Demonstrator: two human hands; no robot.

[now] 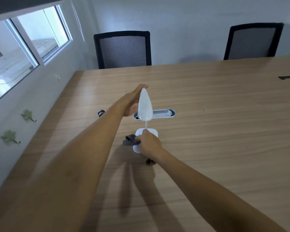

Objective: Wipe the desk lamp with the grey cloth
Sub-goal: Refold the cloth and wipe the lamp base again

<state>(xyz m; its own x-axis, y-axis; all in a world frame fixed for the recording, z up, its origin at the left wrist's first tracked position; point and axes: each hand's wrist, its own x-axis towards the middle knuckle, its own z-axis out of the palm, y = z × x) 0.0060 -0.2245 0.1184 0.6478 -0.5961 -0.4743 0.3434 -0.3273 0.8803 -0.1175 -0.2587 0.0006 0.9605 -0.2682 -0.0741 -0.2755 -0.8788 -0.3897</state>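
Observation:
A white desk lamp (pixel 145 104) stands on the wooden table (pixel 224 131), its elongated head raised on a thin stem above a flat white base (pixel 153 131). My left hand (pixel 132 101) reaches past the lamp head's left side and holds it, fingers stretched along it. My right hand (pixel 149 143) rests on the base, closed on a crumpled grey cloth (pixel 131 140) that bulges out to the left of the base. Part of the base is hidden under that hand.
A silver cable tray (pixel 164 113) is set into the table just behind the lamp. A small dark round object (pixel 101 113) lies left of my forearm. Two black mesh chairs (pixel 123 49) (pixel 253 41) stand at the far edge. A wall with a window (pixel 28 44) runs along the left.

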